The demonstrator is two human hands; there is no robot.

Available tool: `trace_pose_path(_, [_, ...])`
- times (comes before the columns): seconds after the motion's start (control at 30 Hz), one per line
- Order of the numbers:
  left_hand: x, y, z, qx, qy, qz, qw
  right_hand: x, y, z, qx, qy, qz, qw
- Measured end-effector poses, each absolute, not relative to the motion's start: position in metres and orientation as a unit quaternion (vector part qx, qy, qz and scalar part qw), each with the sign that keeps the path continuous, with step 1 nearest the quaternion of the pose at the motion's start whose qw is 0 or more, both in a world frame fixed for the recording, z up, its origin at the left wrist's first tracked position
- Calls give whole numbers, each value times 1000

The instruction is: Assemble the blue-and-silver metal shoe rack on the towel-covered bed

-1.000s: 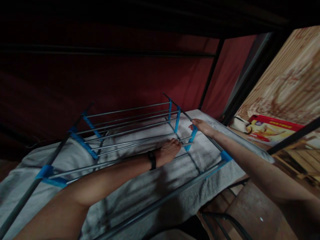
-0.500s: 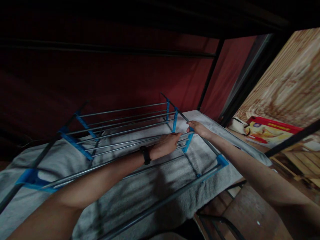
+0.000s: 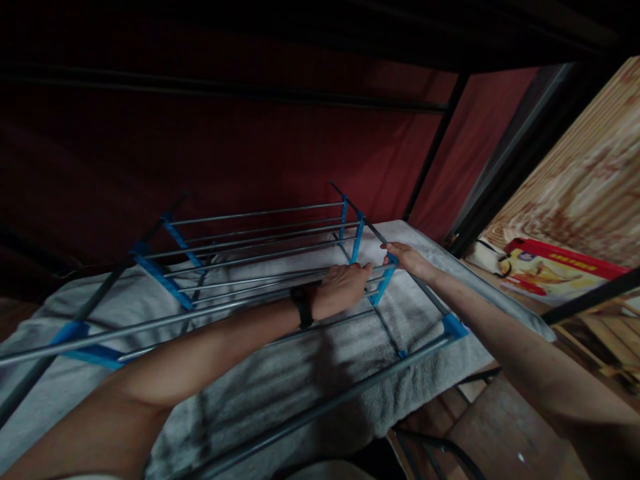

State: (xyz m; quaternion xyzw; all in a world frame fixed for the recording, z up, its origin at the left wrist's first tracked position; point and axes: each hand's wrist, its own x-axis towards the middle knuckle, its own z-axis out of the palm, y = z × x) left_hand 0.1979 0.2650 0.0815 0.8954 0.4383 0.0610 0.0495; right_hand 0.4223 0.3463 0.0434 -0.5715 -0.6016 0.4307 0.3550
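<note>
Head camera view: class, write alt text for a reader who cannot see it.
Two bare hands grip a metal rack with blue joints, lying on a grey towel: the left hand on its rods, the right hand at a blue connector. Dark red fabric hangs behind.

Left end of the metal rack [image 3: 260, 267] cut off by the picture edge, fingertips of the left hand [image 3: 343, 288] hidden behind a rail, print on the red package [image 3: 555, 270] too blurred to read, upper area too dark to tell.
</note>
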Motion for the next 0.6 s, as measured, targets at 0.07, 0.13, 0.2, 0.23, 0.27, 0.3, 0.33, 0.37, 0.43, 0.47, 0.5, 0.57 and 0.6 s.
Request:
trace_pose_path(0.07, [191, 268, 82, 893, 443, 57, 49, 422, 348, 42, -577, -582, 441, 367])
trace_pose_path(0.13, [188, 271, 80, 893, 444, 55, 56, 421, 349, 40, -578, -577, 446, 366])
trace_pose_path(0.2, [189, 272, 77, 892, 443, 62, 59, 422, 351, 40, -579, -578, 448, 359])
trace_pose_path(0.23, [191, 272, 75, 891, 446, 64, 59, 423, 352, 39, -581, -578, 448, 357])
trace_pose_path(0.27, [193, 272, 74, 889, 450, 65, 58, 423, 352, 39, -582, -576, 448, 357])
trace_pose_path(0.3, [195, 273, 73, 886, 455, 66, 56, 424, 353, 38, -583, -575, 449, 359])
trace_pose_path(0.33, [196, 273, 72, 884, 459, 68, 54, 424, 354, 37, -583, -574, 449, 360])
trace_pose_path(0.37, [197, 274, 71, 884, 460, 69, 52, 425, 354, 36, -583, -574, 448, 359])
trace_pose_path(0.43, [197, 275, 71, 887, 453, 74, 49, 425, 356, 35, -587, -577, 446, 353])
trace_pose_path(0.47, [196, 275, 70, 890, 447, 76, 48, 425, 356, 34, -589, -578, 444, 348])
trace_pose_path(0.5, [195, 276, 70, 893, 440, 78, 49, 424, 357, 34, -592, -578, 443, 345])
trace_pose_path(0.57, [193, 277, 69, 896, 434, 79, 51, 424, 358, 33, -593, -580, 438, 346])
trace_pose_path(0.6, [192, 277, 68, 896, 433, 80, 52, 423, 358, 32, -592, -582, 436, 348])
